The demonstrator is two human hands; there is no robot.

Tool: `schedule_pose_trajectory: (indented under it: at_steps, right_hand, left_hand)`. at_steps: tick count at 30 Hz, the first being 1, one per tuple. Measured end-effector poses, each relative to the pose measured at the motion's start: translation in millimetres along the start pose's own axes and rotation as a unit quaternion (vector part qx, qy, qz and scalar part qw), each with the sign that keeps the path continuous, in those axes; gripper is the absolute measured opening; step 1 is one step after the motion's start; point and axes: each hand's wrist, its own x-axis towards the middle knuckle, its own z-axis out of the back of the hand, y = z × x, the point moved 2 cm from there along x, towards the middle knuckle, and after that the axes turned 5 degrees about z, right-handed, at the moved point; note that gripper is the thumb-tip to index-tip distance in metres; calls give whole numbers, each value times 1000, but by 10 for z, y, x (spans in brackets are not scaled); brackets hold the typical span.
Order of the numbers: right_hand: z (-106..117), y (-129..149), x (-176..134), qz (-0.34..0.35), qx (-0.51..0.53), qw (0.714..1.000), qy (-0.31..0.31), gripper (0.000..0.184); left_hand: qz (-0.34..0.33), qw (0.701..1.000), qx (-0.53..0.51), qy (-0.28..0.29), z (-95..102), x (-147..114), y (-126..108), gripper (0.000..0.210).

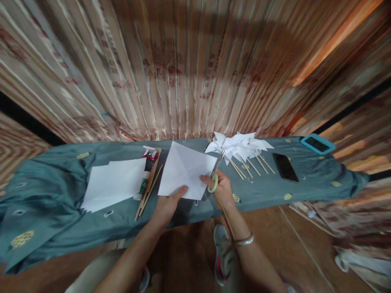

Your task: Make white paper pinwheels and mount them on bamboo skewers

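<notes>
A square white sheet of paper (180, 171) with crease lines is raised in front of me over the cloth. My left hand (169, 203) grips its lower edge, thumb on top and fingers hidden beneath. In my right hand (222, 188) are scissors (215, 175) with pale green handles, their blades pointing up and away at the paper's right corner. My right thumb also lies on the sheet's right side. Whether the blades are parted is too small to tell. White paper pinwheels (238, 145) on wooden sticks lie in a group just beyond the scissors.
The narrow table has a grey-green cloth (262, 191). At left are stacked white sheets (114, 183), a glue stick (143, 185), loose wooden sticks (149, 187) and a small red-and-white packet (150, 154). A black phone (285, 167) and a blue-framed device (317, 143) lie at right. A striped curtain (183, 81) hangs behind.
</notes>
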Motion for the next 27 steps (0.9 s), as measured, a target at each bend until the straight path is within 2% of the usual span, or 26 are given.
schedule_pose_trajectory:
  at_steps: [4,7,10,13,15,18,22,24,27]
  right_hand:
    - [40,-110,28,-35,-31,999,8,43]
    - [52,-195,43,-60,-22,998,12,41]
    - [52,-227,57,-58,-35,998,19,41]
    - [71,-209,26,-44,-93,994,30,49]
    - [87,-202,-52,-47,-132,988,72,54]
    - [99,-252,-250,-85,-163,966,183,59]
    - [84,-373,-508,-135,-151,927,316,61]
    - [63,-409,-571,-146,-135,915,352,62]
    - [28,-421,-582,-153,-112,911,367,67]
  left_hand:
    - [-17,997,65,-40,98,76,31,43]
    - [-15,995,93,-37,118,106,30,39]
    - [-27,991,126,-41,135,160,23,39]
    - [-51,985,149,-69,233,265,-23,35]
    - [-66,984,133,-95,334,337,-79,33]
    - [-73,987,92,-110,459,395,-162,33]
    - [-78,988,74,-109,506,384,-213,30]
    - [-75,989,80,-102,490,372,-208,31]
    - [-80,988,89,-97,453,361,-194,36]
